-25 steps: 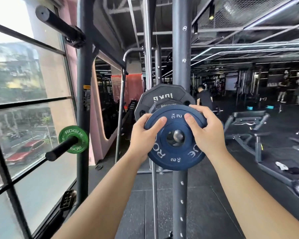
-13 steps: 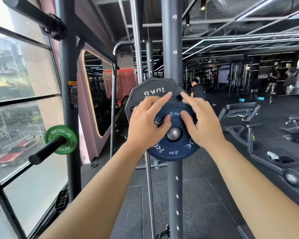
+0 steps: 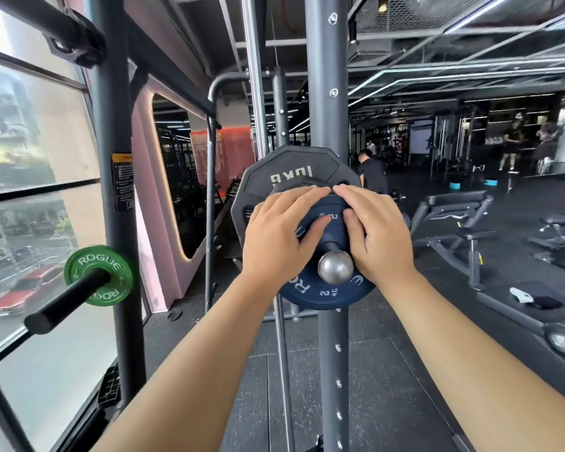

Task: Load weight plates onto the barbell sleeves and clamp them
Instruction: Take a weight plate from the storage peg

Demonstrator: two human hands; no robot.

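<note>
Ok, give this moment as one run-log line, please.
left hand: flat on blue 2 kg plate | right hand: same | barbell sleeve end: through its hole | behind: black 10 kg plate

2 kg plate (image 3: 323, 293): navy blue, white ROGUE / 2 KG lettering. 10 kg plate (image 3: 274, 177) behind it: matte black, pale grey digits. Sleeve end (image 3: 335, 267): bright silver. Small plate (image 3: 79, 267) at left: green, white ROGUE lettering, on a black peg (image 3: 62, 301). Rack upright (image 3: 333, 370): dark grey. Warning label (image 3: 122, 182) on the left post: black, yellow top band. Floor (image 3: 388, 402): black, fine pale speckle. Wall (image 3: 144, 223): pink. Vehicle (image 3: 23, 288) outside: red.
</note>
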